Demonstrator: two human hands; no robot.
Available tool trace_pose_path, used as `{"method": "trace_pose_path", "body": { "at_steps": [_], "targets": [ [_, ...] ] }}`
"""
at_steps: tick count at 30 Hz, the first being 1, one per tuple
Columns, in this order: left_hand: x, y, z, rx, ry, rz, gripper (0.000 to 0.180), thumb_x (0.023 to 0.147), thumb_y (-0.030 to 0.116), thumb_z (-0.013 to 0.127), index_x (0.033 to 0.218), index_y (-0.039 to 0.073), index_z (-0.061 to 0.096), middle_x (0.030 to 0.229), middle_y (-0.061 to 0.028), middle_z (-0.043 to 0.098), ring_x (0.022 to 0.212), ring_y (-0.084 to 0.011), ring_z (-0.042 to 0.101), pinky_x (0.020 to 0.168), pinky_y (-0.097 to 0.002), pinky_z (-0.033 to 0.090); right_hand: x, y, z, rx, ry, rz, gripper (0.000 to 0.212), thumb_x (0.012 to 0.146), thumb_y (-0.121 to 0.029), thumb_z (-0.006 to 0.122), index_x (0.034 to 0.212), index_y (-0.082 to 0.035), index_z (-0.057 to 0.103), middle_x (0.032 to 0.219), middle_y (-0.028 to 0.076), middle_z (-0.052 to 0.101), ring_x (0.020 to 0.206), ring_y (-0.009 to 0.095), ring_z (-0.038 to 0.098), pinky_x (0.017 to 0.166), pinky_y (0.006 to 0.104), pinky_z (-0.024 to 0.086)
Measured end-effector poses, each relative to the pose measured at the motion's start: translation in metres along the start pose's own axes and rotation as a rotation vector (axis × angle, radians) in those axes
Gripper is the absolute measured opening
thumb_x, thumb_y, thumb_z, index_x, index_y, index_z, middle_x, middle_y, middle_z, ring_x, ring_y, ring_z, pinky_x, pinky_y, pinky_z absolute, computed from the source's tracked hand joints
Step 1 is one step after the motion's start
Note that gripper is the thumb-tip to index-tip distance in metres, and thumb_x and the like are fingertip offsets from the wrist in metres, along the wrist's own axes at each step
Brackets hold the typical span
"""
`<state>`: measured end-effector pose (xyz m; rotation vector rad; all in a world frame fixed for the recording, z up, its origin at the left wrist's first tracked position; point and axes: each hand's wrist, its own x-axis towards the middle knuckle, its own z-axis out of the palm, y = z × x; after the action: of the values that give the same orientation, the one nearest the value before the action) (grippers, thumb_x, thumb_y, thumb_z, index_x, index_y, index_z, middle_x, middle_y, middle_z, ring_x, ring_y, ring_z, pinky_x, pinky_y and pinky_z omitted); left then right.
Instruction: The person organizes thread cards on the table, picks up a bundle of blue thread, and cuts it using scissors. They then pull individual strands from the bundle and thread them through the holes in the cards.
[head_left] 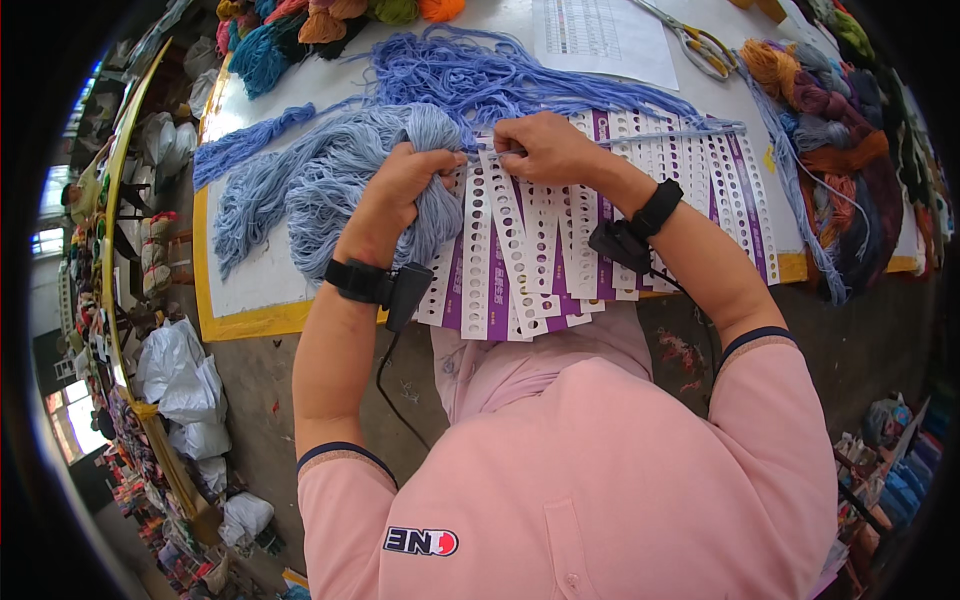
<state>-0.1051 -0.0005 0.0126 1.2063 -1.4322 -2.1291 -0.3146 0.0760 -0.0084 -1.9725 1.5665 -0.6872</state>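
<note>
My left hand (408,185) is closed round a thick bundle of light blue yarn (345,160), its thumb pointing toward the right hand. Just to its right, my right hand (548,148) has its fingers pinched together at the top end of a punched card strip (478,250); what sits between the fingertips is too small to make out. Several such white and purple strips with rows of holes lie fanned under and below my right hand, overhanging the near table edge. Behind both hands spreads a loose heap of periwinkle blue yarn (450,75), its strands trailing right across the strips' tops.
A printed sheet (605,40) and scissors (705,50) lie at the back of the white table (245,290), which has a yellow edge. Coloured yarn hanks (835,130) pile up at the right, more at the back left. White plastic bags (185,375) stand beyond the left side.
</note>
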Motion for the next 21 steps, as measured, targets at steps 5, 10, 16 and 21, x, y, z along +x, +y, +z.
{"method": "trace_pose_path", "body": {
  "at_steps": [5,10,16,21],
  "targets": [
    [0.003,-0.001,-0.002,0.105,0.001,0.038,0.009,0.077,0.003,0.065,0.085,-0.002,0.067,0.069,-0.0025,0.059,0.058,-0.0115,0.051,0.056,-0.0255,0.040,-0.001,0.000,0.001,0.024,0.017,0.002,0.013,0.073,-0.016,0.060,0.082,-0.006,0.061,0.070,0.013,0.063,0.069,0.033,0.061,0.064,0.0422,0.046],
    [0.001,0.006,0.009,0.265,0.053,0.014,0.016,0.077,0.007,0.069,0.090,-0.002,0.070,0.075,-0.0036,0.065,0.059,-0.0094,0.051,0.056,-0.0248,0.039,-0.001,0.001,0.001,0.022,0.018,0.009,0.013,0.074,-0.016,0.060,0.082,-0.006,0.061,0.070,0.013,0.063,0.069,0.033,0.062,0.064,0.0425,0.047],
    [0.004,0.001,0.009,0.275,0.058,0.034,0.015,0.079,0.012,0.074,0.089,0.001,0.071,0.078,-0.0029,0.066,0.060,-0.0078,0.053,0.054,-0.0220,0.038,-0.001,0.000,0.001,0.020,0.009,0.003,0.013,0.074,-0.016,0.060,0.083,-0.007,0.061,0.071,0.014,0.063,0.070,0.034,0.062,0.065,0.0432,0.047],
    [0.000,-0.003,0.002,-0.027,-0.026,0.021,0.009,0.083,0.008,0.070,0.089,0.002,0.068,0.072,-0.0003,0.062,0.058,-0.0073,0.053,0.053,-0.0213,0.041,-0.002,0.001,0.000,0.003,0.017,-0.034,0.013,0.074,-0.016,0.059,0.084,-0.007,0.060,0.072,0.014,0.063,0.072,0.035,0.061,0.065,0.0439,0.046]
  ]
}}
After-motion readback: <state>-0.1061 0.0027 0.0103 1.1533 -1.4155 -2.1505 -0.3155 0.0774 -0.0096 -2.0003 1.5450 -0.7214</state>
